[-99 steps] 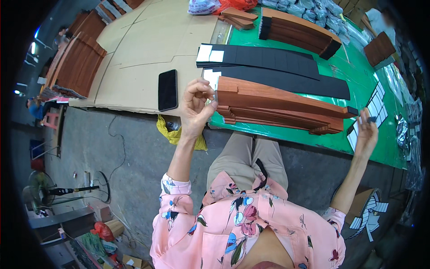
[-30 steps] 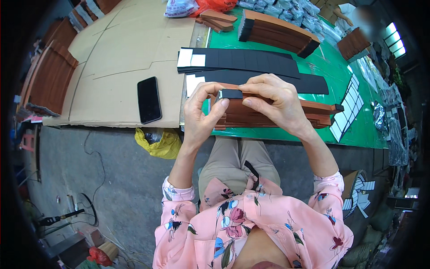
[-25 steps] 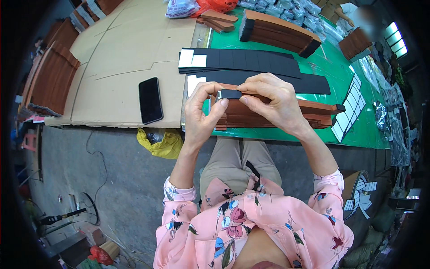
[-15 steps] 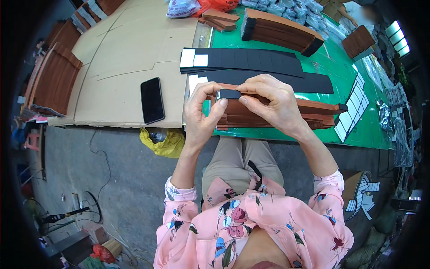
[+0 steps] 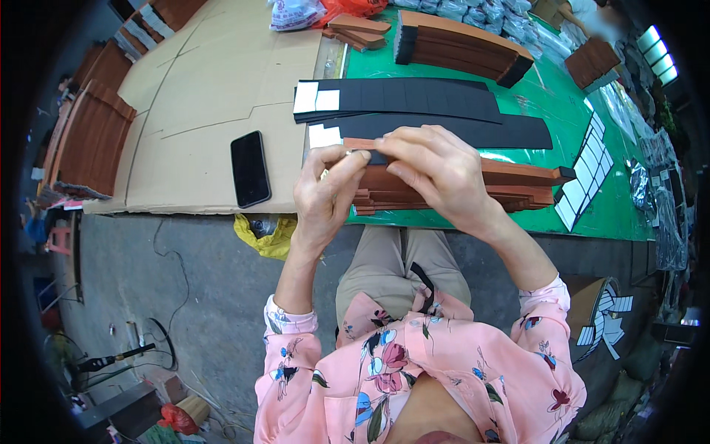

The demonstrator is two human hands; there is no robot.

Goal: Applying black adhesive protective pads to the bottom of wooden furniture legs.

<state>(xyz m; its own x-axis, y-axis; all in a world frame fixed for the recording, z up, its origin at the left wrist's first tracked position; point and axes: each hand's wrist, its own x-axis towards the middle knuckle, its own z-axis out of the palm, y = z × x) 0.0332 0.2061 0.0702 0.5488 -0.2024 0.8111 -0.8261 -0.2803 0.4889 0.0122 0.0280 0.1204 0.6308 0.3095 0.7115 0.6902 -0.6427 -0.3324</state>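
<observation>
A small black pad (image 5: 378, 158) shows only in part between my hands, over the near end of a pile of reddish-brown wooden slats (image 5: 518, 176). My right hand (image 5: 444, 166) bends over it, thumb and fingers closed around the pad. Beside it, my left hand (image 5: 325, 192) pinches thumb against forefinger at the pad's left edge; what lies in that pinch is too small to make out. A short brown slat end (image 5: 359, 143) peeks out just beyond my fingertips. At its right tip one slat carries a black end piece (image 5: 567, 174).
Long black strips (image 5: 414, 100) with white labels lie beyond my hands on the green table. A phone (image 5: 251, 169) rests on cardboard at left. Farther back stands a bundle of curved slats (image 5: 462, 48). White label sheets (image 5: 586, 177) lie right; a yellow bag (image 5: 265, 235) hangs below the edge.
The left fingers have drawn together into a tighter pinch and shifted slightly left. My right hand has moved left over the black pad, covering more of it.
</observation>
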